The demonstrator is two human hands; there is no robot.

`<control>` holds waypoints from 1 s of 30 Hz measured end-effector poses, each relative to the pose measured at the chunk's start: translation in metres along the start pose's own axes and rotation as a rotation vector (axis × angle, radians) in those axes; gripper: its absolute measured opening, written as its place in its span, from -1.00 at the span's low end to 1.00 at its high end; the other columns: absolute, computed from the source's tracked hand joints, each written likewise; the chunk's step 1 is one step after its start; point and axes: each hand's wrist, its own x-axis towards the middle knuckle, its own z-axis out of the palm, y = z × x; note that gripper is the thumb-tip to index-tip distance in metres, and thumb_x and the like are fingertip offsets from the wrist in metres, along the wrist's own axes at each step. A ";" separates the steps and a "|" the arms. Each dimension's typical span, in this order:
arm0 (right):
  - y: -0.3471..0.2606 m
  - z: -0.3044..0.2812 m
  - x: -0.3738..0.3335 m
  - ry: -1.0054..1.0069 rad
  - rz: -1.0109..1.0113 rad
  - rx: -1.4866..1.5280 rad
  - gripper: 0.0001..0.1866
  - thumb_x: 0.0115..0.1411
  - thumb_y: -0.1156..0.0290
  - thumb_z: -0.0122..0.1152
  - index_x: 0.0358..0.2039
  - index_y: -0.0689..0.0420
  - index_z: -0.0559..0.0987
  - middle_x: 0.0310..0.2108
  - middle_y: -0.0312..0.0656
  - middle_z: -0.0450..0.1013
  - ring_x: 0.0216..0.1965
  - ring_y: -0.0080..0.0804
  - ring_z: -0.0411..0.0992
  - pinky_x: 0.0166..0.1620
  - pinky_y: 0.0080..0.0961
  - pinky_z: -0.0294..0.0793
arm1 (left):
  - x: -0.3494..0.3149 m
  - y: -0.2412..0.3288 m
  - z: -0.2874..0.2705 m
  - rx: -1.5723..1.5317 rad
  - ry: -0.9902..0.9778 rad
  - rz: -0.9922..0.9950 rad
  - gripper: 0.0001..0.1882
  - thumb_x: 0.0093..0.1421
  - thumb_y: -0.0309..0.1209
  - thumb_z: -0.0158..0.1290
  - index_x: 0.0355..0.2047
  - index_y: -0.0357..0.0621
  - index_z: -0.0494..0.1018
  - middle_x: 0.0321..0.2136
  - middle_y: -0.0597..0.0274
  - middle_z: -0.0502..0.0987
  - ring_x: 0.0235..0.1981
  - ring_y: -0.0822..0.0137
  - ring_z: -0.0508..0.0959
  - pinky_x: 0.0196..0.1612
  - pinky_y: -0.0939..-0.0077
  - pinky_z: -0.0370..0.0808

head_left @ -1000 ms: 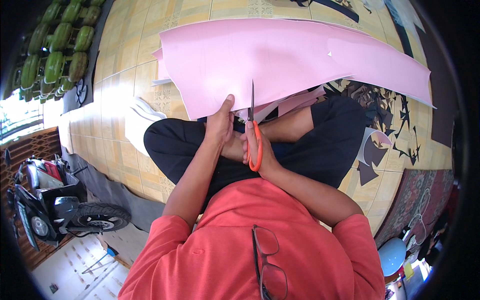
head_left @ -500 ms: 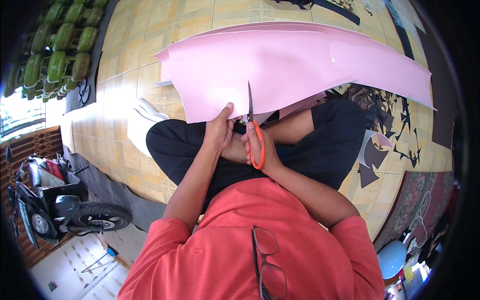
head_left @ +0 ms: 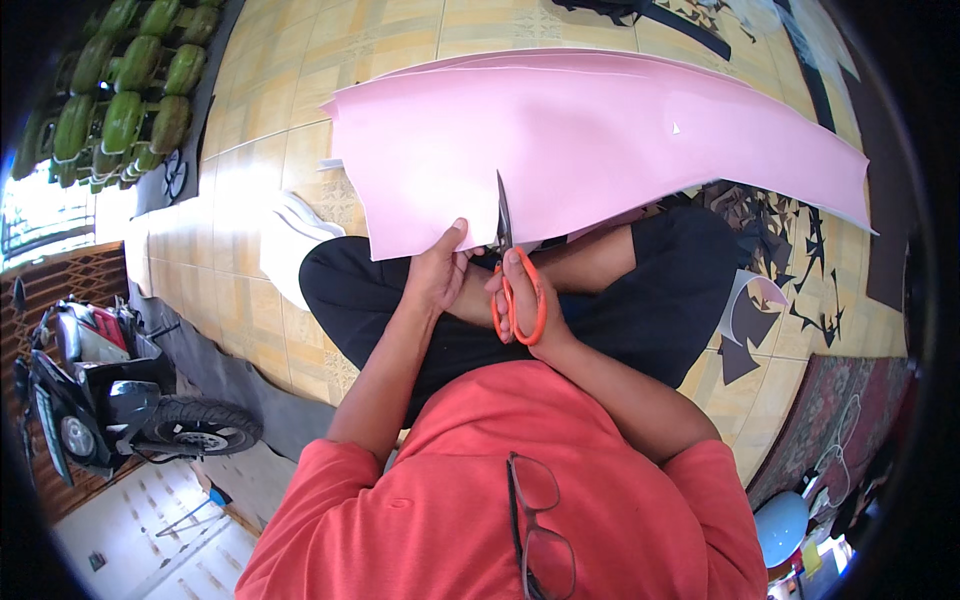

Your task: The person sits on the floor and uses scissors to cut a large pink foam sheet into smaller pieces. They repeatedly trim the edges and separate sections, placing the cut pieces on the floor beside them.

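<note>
A large pink sheet (head_left: 590,130) stretches across in front of my crossed legs, its near edge over my lap; more pink layers show along its far edge. My left hand (head_left: 436,272) pinches the near edge, thumb on top and fingers underneath. Just to the right, my right hand (head_left: 545,310) grips orange-handled scissors (head_left: 504,215). One dark blade lies over the pink surface, pointing away from me; the other blade is hidden by the sheet. The handle loops stand apart. A tiny white triangle (head_left: 676,128) shows on the sheet's right part.
Dark offcuts (head_left: 750,225) are heaped right of my knee, with a curled pale piece (head_left: 738,300) nearby. White pieces (head_left: 290,235) lie by my left knee. A motorcycle (head_left: 130,400) stands at left, green cylinders (head_left: 125,120) at far left, a patterned rug (head_left: 815,420) at right.
The scissors' handle loops have spread apart. The sheet's near left corner sits slightly lower in view. My left hand keeps its pinch on the edge.
</note>
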 end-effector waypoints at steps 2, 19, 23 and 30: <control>-0.004 0.001 -0.001 0.011 0.000 0.043 -0.42 0.34 -0.14 -0.21 -0.45 0.18 0.37 -0.74 -0.30 0.18 -0.84 -0.55 0.17 -0.79 -0.61 0.20 | -0.002 0.002 0.000 0.010 -0.022 0.017 -0.75 0.25 -0.53 0.02 -0.07 -0.25 0.35 -0.26 0.15 0.50 -0.31 0.29 0.55 -0.38 0.44 0.52; -0.007 -0.008 -0.006 -0.127 -0.111 -0.066 -0.43 0.36 -0.08 -0.20 -0.51 0.21 0.37 -0.79 -0.31 0.18 -0.86 -0.54 0.16 -0.79 -0.60 0.14 | -0.030 0.014 -0.008 -0.045 0.001 -0.088 -0.73 0.25 -0.53 0.01 -0.04 -0.25 0.34 -0.27 0.14 0.51 -0.37 0.32 0.55 -0.45 0.51 0.52; -0.010 -0.015 -0.007 -0.170 -0.087 -0.068 -0.46 0.37 -0.03 -0.20 -0.51 0.21 0.37 -0.79 -0.31 0.18 -0.86 -0.55 0.14 -0.79 -0.60 0.14 | -0.036 0.021 -0.010 -0.074 -0.023 -0.097 -0.72 0.24 -0.53 0.03 -0.04 -0.25 0.34 -0.28 0.14 0.51 -0.39 0.32 0.55 -0.46 0.51 0.53; -0.011 -0.018 -0.005 -0.256 -0.114 -0.104 -0.47 0.38 -0.02 -0.20 -0.49 0.21 0.38 -0.78 -0.33 0.18 -0.83 -0.58 0.17 -0.77 -0.63 0.16 | -0.054 0.041 -0.008 0.015 -0.030 -0.114 -0.70 0.23 -0.54 0.05 -0.02 -0.26 0.34 -0.30 0.13 0.51 -0.37 0.29 0.55 -0.39 0.46 0.56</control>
